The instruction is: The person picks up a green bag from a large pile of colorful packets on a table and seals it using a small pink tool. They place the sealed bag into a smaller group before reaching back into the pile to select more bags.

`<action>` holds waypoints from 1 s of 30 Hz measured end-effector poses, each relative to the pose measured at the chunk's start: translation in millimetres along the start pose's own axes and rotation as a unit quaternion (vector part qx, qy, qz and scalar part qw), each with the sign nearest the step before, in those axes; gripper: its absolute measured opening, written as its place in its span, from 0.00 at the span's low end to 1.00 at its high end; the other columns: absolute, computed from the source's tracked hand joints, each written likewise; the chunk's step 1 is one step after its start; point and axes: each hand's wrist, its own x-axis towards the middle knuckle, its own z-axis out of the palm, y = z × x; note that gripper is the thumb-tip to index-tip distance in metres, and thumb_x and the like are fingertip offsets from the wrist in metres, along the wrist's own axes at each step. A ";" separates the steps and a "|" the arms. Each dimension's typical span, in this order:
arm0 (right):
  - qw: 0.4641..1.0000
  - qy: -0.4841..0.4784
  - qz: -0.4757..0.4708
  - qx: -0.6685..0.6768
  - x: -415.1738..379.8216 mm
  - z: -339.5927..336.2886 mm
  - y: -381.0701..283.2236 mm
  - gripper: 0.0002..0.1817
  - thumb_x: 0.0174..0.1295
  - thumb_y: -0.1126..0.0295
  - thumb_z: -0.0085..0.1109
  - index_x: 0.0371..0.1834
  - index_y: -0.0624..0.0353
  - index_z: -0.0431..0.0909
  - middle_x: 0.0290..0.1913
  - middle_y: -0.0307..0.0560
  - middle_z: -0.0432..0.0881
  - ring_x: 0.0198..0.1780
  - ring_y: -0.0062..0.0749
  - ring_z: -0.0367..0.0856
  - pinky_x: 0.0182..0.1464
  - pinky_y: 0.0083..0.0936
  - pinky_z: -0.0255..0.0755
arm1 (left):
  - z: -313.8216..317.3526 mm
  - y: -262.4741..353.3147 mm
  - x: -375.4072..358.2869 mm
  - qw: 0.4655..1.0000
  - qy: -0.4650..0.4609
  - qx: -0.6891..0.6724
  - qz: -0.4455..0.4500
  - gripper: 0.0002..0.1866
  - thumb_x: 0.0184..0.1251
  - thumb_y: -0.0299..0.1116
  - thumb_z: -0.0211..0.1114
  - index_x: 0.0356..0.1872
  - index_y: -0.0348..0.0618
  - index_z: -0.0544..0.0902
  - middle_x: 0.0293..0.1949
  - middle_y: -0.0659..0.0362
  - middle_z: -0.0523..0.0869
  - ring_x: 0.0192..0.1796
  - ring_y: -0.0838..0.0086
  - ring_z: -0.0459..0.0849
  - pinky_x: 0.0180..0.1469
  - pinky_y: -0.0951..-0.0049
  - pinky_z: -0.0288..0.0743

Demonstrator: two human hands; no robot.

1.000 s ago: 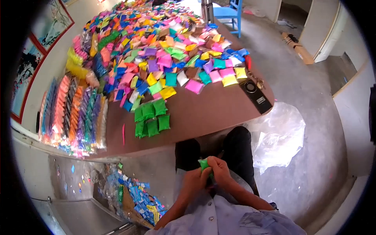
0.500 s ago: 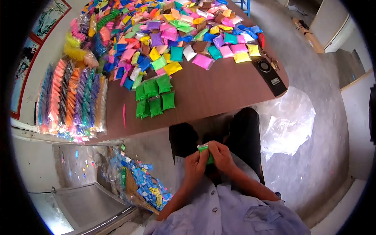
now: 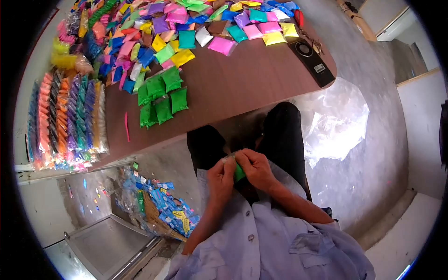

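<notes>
Over my lap, my left hand [image 3: 221, 178] and my right hand [image 3: 256, 170] are both closed on a small green packet [image 3: 239, 174]. Its green body shows between the two hands, and my fingers pinch its upper edge. Much of it is hidden behind the fingers. Beyond my knees, several matching green packets [image 3: 163, 109] lie grouped in two rows on the brown table [image 3: 224, 88].
A large heap of coloured packets [image 3: 221, 45] covers the table's far side. Long bags of twisted coloured packets [image 3: 74, 116] stand at left, near a pink strip [image 3: 126, 127]. A black device [image 3: 311, 60] lies at the right corner. Clear plastic [image 3: 333, 123] and blue wrappers [image 3: 170, 205] are on the floor.
The view has shifted, so the table appears higher and further left. Both hands keep hold of the green packet; its top edge is now more covered by my fingers.
</notes>
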 end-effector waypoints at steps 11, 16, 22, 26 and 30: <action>0.998 -0.056 0.036 0.022 0.8 -2.3 -1.1 0.13 0.79 0.65 0.55 0.42 0.64 0.82 0.34 0.42 0.84 0.36 0.22 0.77 0.39 0.26 0.75 | -12.6 -16.4 -0.8 0.984 -0.010 0.152 0.086 0.17 0.85 0.38 0.57 0.39 0.33 0.84 0.28 0.67 0.80 0.33 0.83 0.73 0.32 0.74 0.68; 0.999 -0.027 0.025 0.031 1.5 -1.3 0.4 0.10 0.77 0.68 0.57 0.43 0.64 0.83 0.35 0.41 0.85 0.37 0.21 0.79 0.41 0.23 0.76 | -9.9 -5.7 -2.9 0.996 -0.030 0.088 -0.006 0.20 0.84 0.43 0.58 0.41 0.34 0.85 0.29 0.66 0.81 0.33 0.82 0.74 0.33 0.74 0.68; 0.999 -0.020 0.033 0.038 4.5 -0.6 1.8 0.13 0.79 0.64 0.56 0.41 0.64 0.83 0.34 0.40 0.83 0.36 0.21 0.77 0.39 0.24 0.74 | -6.4 -9.8 -2.7 0.997 -0.053 0.064 0.000 0.18 0.81 0.41 0.63 0.40 0.31 0.85 0.28 0.62 0.83 0.33 0.82 0.76 0.33 0.73 0.71; 0.987 -0.045 0.099 0.119 3.5 0.0 4.7 0.17 0.80 0.59 0.54 0.39 0.62 0.82 0.32 0.35 0.79 0.35 0.18 0.73 0.37 0.25 0.71 | -12.4 -21.4 -3.1 0.991 -0.048 0.124 0.020 0.19 0.81 0.40 0.63 0.35 0.31 0.83 0.25 0.56 0.82 0.29 0.80 0.75 0.30 0.70 0.70; 0.988 -0.058 0.102 0.105 3.3 0.3 0.9 0.17 0.80 0.60 0.54 0.38 0.62 0.82 0.32 0.33 0.78 0.35 0.17 0.73 0.38 0.24 0.71 | -14.6 -14.8 -5.6 0.976 -0.051 0.204 0.055 0.20 0.80 0.41 0.64 0.34 0.30 0.82 0.23 0.51 0.79 0.26 0.79 0.74 0.29 0.68 0.69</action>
